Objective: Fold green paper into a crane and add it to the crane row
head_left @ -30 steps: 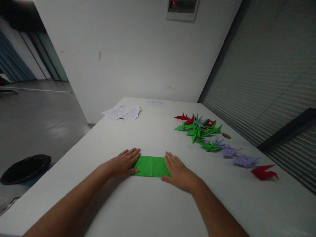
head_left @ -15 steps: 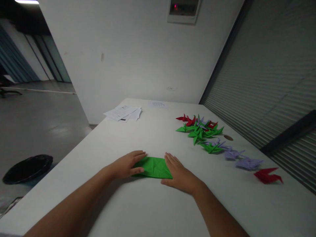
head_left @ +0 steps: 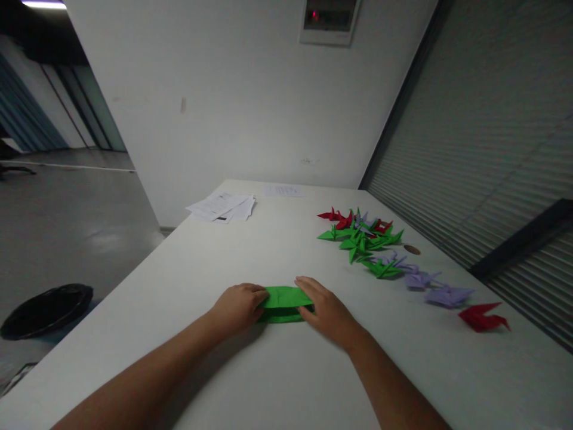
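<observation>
Green paper point(head_left: 285, 297) sits on the tabletop point(head_left: 273, 382) — the left hand point(head_left: 238, 307), curled, grips its left end; the right hand point(head_left: 329, 314), loosely bent, holds the right end — near side gaping.

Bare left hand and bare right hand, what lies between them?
A folded strip of bright green paper, layers parted on its near side; the head view shows it.

The left hand point(head_left: 239, 307) and right hand point(head_left: 326, 310) conceal both ends of a folded green paper point(head_left: 286, 297) in their grip, as the bottom edge crops the forearms point(head_left: 156, 367) and counter point(head_left: 277, 382). Heaped paper birds point(head_left: 356, 242) partly mask one another. Print on loose sheets point(head_left: 219, 206) is too small to read; a wall panel point(head_left: 326, 37) loses its top to the frame.
</observation>
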{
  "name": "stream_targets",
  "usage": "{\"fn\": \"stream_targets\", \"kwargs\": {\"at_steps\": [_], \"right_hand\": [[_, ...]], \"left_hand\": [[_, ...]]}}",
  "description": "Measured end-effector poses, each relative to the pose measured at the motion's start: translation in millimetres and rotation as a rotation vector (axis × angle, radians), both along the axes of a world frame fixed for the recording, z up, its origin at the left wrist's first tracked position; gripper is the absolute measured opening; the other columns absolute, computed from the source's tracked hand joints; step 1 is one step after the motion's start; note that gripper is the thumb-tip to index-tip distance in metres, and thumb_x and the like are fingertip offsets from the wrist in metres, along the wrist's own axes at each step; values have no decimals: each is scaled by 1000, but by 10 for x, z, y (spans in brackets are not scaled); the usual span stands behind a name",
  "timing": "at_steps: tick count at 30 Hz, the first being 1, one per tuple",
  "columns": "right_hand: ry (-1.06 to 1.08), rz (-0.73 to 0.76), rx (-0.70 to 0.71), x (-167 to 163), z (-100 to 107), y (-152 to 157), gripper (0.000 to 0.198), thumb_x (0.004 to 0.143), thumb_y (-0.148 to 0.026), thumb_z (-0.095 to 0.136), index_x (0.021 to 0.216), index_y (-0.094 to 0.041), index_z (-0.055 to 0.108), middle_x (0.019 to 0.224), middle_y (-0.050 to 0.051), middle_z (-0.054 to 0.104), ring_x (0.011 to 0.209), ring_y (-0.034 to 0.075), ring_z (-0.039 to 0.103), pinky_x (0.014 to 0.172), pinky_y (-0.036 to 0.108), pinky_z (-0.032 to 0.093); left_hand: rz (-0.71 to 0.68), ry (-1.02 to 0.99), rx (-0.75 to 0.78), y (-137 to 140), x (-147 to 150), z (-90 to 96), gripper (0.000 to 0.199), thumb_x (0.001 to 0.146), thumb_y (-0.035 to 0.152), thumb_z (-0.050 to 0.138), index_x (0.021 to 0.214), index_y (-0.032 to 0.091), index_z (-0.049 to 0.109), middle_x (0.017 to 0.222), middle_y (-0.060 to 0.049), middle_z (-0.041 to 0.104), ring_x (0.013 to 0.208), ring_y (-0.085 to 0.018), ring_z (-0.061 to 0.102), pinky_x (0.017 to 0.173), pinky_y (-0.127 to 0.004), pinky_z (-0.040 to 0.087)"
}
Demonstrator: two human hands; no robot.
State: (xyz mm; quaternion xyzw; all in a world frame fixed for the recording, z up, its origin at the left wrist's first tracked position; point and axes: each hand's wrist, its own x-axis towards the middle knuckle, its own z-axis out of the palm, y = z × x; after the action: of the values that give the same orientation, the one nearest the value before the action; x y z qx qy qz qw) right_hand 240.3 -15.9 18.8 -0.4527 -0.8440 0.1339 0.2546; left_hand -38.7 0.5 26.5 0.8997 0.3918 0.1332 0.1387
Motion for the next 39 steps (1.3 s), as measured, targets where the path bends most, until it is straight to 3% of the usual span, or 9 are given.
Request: {"fn": "stream_targets", "kwargs": {"at_steps": [3, 6, 9, 12, 16, 21, 25, 32, 39], "right_hand": [[98, -127, 63, -6, -109, 57, 62, 87, -23, 63, 147, -17, 50, 146, 18, 56, 138, 32, 51, 120, 56, 40], [292, -250, 63, -22, -257, 127, 77, 83, -34, 70, 151, -18, 39, 143, 21, 54, 136, 36, 52, 114, 60, 45], [512, -340, -56, -48, -369, 195, 85, 78, -44, 75, 148, -17, 37, 137, 23, 58, 126, 37, 60, 103, 58, 54], [689, -358, -255, -86, -378, 227, 77, 75, -52, 76, 137, -17, 47, 124, 19, 67, 111, 34, 69, 93, 52, 60], [871, -270, -418, -142, -273, 194, 53, 76, -52, 78, 114, -18, 63, 107, 13, 77, 100, 30, 74, 90, 46, 60], [1005, -251, -483, -168, -178, 136, 47, 75, -49, 83, 106, -16, 71, 105, 12, 79, 96, 30, 74, 90, 46, 58], [1021, -253, -534, -133, -146, 127, 46, 71, -49, 86, 99, -15, 75, 97, 10, 80, 87, 29, 74, 84, 44, 58], [887, -187, -564, -82, -155, 128, 37, 73, -45, 84, 90, -13, 77, 86, 7, 79, 76, 25, 71, 72, 37, 55], [794, -141, -622, -105, -155, 112, 34, 76, -46, 78, 88, -14, 76, 83, 4, 76, 74, 22, 66, 67, 31, 51]], "left_hand": [[115, 11, -14, -6, -3, 51, 27, 97, 27, 48, 110, 24, 72, 106, -10, 76, 96, -27, 71, 86, -37, 54], [204, -11, -19, 0, -16, 101, 30, 100, 31, 42, 97, 23, 72, 95, -9, 75, 87, -26, 71, 77, -33, 51], [250, -84, -42, 22, -31, 128, 34, 101, 34, 40, 88, 22, 70, 86, -8, 73, 82, -24, 68, 74, -31, 46], [286, -215, -118, 47, -42, 125, 33, 98, 32, 42, 77, 21, 66, 73, -4, 67, 72, -21, 62, 68, -29, 40], [317, -472, -328, 58, -30, 66, 33, 93, 34, 46, 69, 19, 63, 60, 1, 55, 61, -17, 51, 60, -28, 33], [300, -884, -752, 30, 34, -22, 31, 87, 43, 60, 80, 15, 73, 74, -4, 71, 71, -20, 62, 69, -30, 46], [328, -995, -1009, 49, 47, -56, 31, 77, 43, 73, 82, 13, 74, 79, -10, 75, 76, -23, 70, 74, -34, 53], [403, -958, -830, 157, -17, -136, 40, 72, 39, 81, 102, 15, 69, 89, -8, 76, 74, -21, 69, 64, -30, 50], [457, -908, -714, 216, -39, -226, 33, 71, 44, 78, 78, 14, 68, 71, -4, 67, 62, -17, 59, 57, -27, 41]]}}
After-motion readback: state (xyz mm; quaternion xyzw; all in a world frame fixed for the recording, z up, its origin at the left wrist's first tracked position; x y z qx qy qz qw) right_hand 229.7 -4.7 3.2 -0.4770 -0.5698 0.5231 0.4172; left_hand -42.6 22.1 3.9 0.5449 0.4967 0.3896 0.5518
